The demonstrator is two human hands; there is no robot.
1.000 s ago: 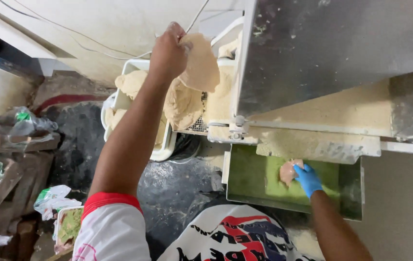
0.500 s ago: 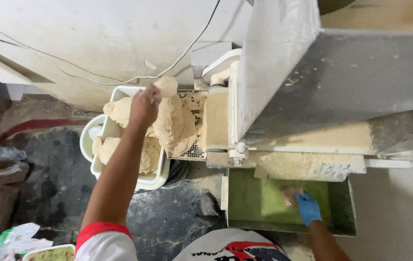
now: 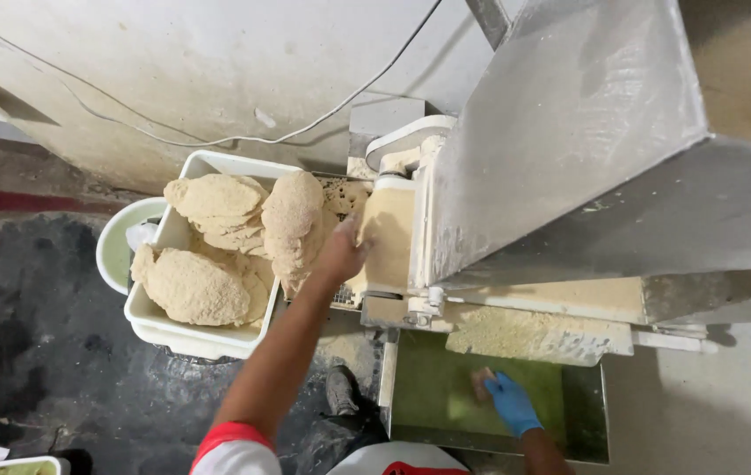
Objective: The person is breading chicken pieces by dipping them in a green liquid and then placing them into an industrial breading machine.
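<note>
- Down at the foot of the breading machine (image 3: 569, 158), the left hand (image 3: 340, 253) is stretched out to the metal grate (image 3: 340, 295) at the machine's outfeed, bare, with the arm running up from a white sleeve with a red cuff (image 3: 233, 442).
- Left fingers are curled loosely downward, right beside a tall breaded cutlet (image 3: 292, 220) that leans at the edge of the tub; whether they actually pinch it I cannot tell, as the back of the hand hides the tips.
- That cutlet stands on edge between the hand and the pile, touching the other breaded pieces.
- Left of it, the white plastic tub (image 3: 208, 336) sits on the dark floor (image 3: 32, 334), loaded with more crumbed cutlets: one flat on top at the back (image 3: 215, 198), one big one in front (image 3: 193, 288).
- Behind the tub, a pale green round bowl (image 3: 116, 251) peeks out, touching its side.
- Lower right, the right hand (image 3: 509, 403) wears a blue glove and reaches into a green tray (image 3: 433, 396) under the machine.
- Gloved fingers are partly closed on a small pale raw piece (image 3: 481, 380) lying on the tray's green bottom.
- Above the tray, a shelf of loose breadcrumbs (image 3: 525, 334) juts from the machine.
- A cable (image 3: 217, 141) trails across the stained wall behind.
</note>
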